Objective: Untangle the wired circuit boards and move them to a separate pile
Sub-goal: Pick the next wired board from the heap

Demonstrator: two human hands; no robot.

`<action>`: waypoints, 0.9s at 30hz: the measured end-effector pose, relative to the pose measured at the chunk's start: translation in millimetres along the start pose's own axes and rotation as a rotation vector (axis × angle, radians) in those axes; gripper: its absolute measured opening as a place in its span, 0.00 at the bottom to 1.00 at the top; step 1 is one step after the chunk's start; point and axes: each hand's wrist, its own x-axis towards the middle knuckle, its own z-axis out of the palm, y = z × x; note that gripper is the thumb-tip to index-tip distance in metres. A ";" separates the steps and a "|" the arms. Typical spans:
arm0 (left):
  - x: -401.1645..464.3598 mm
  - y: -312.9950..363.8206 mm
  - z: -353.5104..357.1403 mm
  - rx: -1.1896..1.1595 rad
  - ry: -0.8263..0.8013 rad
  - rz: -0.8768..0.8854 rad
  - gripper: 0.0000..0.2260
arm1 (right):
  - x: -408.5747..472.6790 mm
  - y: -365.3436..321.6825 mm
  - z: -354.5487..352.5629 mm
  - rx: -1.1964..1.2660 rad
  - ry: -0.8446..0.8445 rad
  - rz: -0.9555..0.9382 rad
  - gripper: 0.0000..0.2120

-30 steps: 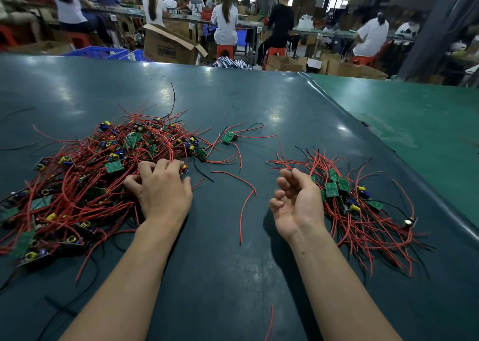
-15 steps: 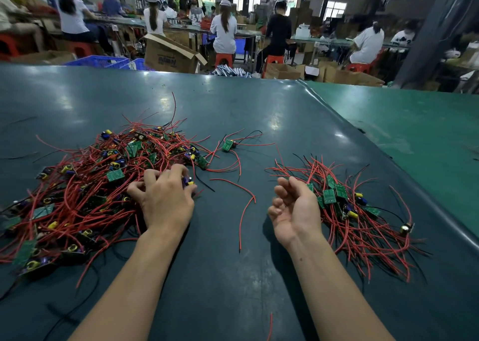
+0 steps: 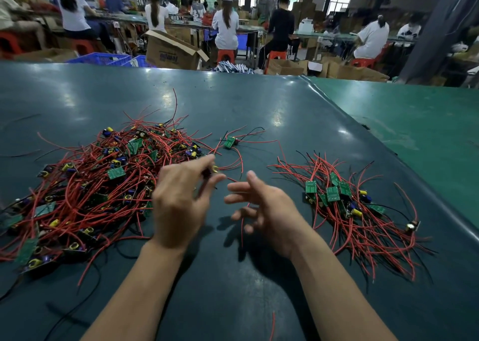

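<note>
At frame centre I see my left hand (image 3: 181, 206) pinching a small wired circuit part (image 3: 214, 170), beside the big tangled heap of red-wired green boards (image 3: 103, 185) at left. My right hand (image 3: 264, 208) hovers open-fingered; the sorted pile (image 3: 350, 211) lies right.

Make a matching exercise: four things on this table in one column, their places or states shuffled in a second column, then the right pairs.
1. big tangled pile
2. small sorted pile
3. left hand
4. lone circuit board

A. lies alone, beyond both hands
B. pinches a wired part
C. on the table's left
D. right of the right hand

Pairs: 1-C, 2-D, 3-B, 4-A
</note>
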 end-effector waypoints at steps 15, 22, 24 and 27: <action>-11.9 29.1 20.5 -0.643 -0.369 -0.619 0.13 | -0.6 -3.9 -2.4 0.131 0.189 -0.340 0.16; -7.7 23.4 23.8 -0.719 -0.325 -0.809 0.04 | 1.2 -0.1 -7.4 0.150 0.174 -0.260 0.07; -8.1 22.0 23.2 -0.773 -0.343 -0.880 0.04 | 1.7 0.1 -9.0 0.108 0.170 -0.273 0.06; -9.8 20.3 23.4 -0.820 -0.416 -0.899 0.05 | 2.1 2.2 -10.8 0.053 0.125 -0.278 0.06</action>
